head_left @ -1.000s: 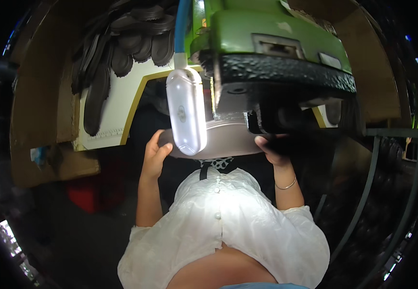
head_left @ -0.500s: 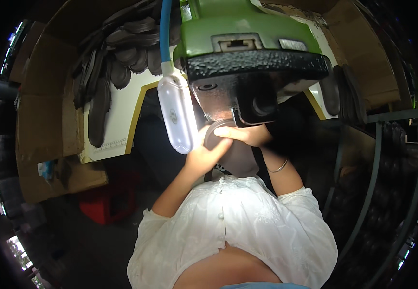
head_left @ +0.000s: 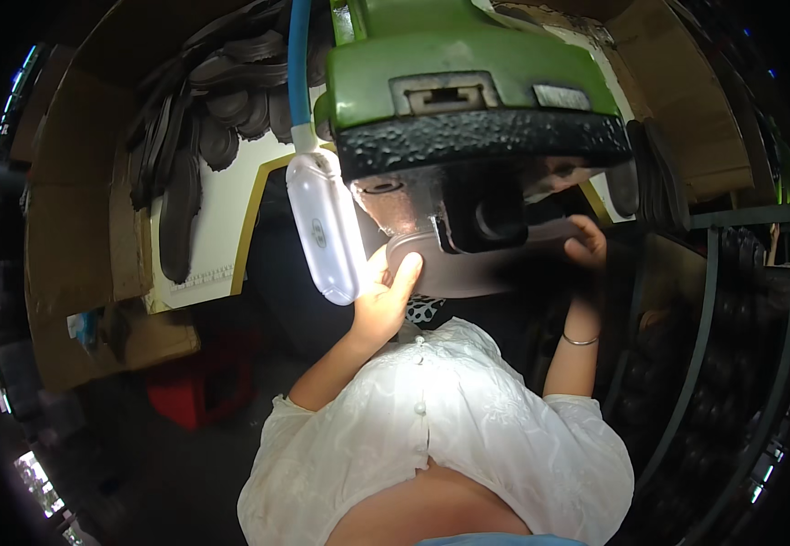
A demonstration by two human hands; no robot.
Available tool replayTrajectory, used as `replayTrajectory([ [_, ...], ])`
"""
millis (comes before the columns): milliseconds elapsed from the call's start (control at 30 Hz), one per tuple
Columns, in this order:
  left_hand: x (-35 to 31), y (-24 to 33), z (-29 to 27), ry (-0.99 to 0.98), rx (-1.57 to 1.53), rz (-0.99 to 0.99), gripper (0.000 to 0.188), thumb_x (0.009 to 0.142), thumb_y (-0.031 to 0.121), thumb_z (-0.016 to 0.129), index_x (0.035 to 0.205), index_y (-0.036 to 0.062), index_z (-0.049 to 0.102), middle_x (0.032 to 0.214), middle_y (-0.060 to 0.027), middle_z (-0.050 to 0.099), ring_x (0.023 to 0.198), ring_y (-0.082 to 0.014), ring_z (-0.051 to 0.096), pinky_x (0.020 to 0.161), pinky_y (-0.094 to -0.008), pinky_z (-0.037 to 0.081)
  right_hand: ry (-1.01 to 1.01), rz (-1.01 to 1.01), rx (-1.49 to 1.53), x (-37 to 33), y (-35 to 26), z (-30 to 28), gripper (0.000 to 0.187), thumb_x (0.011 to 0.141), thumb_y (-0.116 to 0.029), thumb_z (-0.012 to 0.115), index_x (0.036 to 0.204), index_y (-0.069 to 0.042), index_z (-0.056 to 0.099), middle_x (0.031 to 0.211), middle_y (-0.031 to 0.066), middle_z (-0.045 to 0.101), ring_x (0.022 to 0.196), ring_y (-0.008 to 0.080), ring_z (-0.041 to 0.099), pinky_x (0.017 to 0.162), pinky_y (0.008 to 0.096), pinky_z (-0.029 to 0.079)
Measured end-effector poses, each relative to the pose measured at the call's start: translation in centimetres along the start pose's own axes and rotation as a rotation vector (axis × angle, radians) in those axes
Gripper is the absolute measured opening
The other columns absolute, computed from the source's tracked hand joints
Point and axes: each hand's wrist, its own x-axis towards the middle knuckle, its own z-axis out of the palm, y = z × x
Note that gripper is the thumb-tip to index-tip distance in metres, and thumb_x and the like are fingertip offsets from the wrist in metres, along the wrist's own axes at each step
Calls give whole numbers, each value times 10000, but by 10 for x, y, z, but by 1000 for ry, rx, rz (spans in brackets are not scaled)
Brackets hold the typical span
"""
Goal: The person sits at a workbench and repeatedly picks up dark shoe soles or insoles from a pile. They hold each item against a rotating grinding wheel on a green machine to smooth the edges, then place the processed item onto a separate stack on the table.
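A dark grey-brown shoe sole (head_left: 477,277) lies crosswise beneath the head of a green machine (head_left: 495,68). My left hand (head_left: 382,298) is closed on its left end, thumb on top. At the opposite end, my right hand (head_left: 588,246) grips the sole's edge, partly in shadow. The machine's black-rimmed lower part hides some of the sole's far edge. Just left of my left hand hangs a lit white lamp (head_left: 326,227) on a blue tube (head_left: 299,64).
Several dark soles (head_left: 181,218) are heaped on a white board (head_left: 217,237) inside a cardboard box (head_left: 76,218) at left. More soles (head_left: 659,177) stand at right beside another cardboard wall (head_left: 686,100). A metal rack (head_left: 709,309) is on the right, a red stool (head_left: 190,391) lower left.
My right hand has moved right, away from my left hand, to the sole's other end. The sole has swung from pointing toward me to lying crosswise. My left hand keeps its grip.
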Motion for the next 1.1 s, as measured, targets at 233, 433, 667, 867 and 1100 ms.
replayTrajectory([
  [233, -6, -10, -36, 156, 108, 146, 329, 864, 32, 498, 1181, -15, 427, 1034, -59, 527, 893, -90, 505, 787, -223, 410, 241, -259, 169, 22, 9, 95, 310, 777, -160, 543, 1003, 53, 542, 896, 118, 610, 813, 178, 586, 761, 271, 457],
  [433, 3, 7, -76, 370, 260, 275, 298, 871, 63, 471, 1151, -31, 425, 1042, -85, 533, 955, -129, 504, 861, -262, 392, 248, -327, 260, 11, 44, 155, 344, 768, -201, 499, 1007, 46, 505, 905, 115, 586, 835, 160, 551, 779, 267, 425],
  [667, -2, -17, -121, 326, 342, 145, 197, 850, 20, 432, 1043, 3, 468, 932, -61, 548, 818, -98, 520, 735, -230, 428, -37, -227, 94, 9, 51, 168, 367, 787, -135, 530, 1117, 2, 443, 913, 46, 541, 805, 109, 502, 763, 236, 401],
  [867, -11, -69, -108, -101, 553, -268, 470, 752, 9, 425, 1221, -12, 416, 877, -84, 551, 684, -130, 547, 629, -257, 470, -295, -106, -139, 24, 19, 156, 438, 749, -78, 614, 1141, -19, 427, 940, 40, 533, 815, 109, 521, 746, 239, 418],
  [1100, -13, -93, -18, -698, 734, -130, 314, 791, 154, 610, 1053, -7, 547, 965, -154, 612, 880, -245, 594, 772, -327, 461, -421, -68, -576, 36, -10, 150, 274, 726, -145, 675, 921, 36, 609, 838, 91, 627, 770, 120, 573, 711, 265, 455],
])
